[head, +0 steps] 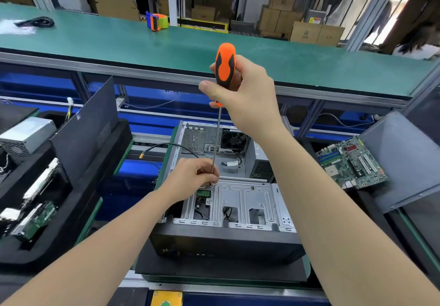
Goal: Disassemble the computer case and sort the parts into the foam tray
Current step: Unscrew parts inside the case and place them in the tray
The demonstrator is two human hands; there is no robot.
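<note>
An open computer case (238, 210) lies on its side in front of me, its silver drive cage (245, 200) facing up. My right hand (242, 93) grips the orange and black handle of a long screwdriver (225, 67), held upright. The shaft runs down to the cage's left top corner. There my left hand (192, 177) pinches the shaft near its tip, fingers curled around it. A black foam tray (59, 210) at the left holds a power supply (26, 136), circuit cards (35, 220) and an upright side panel (88, 129).
A motherboard (352, 162) lies on a second foam tray at the right, beside another dark panel (404, 162). A green bench top (142, 41) crosses behind, with a tape dispenser (156, 21) and a black cable bundle (37, 22). A loose black cable (166, 147) arcs from the case.
</note>
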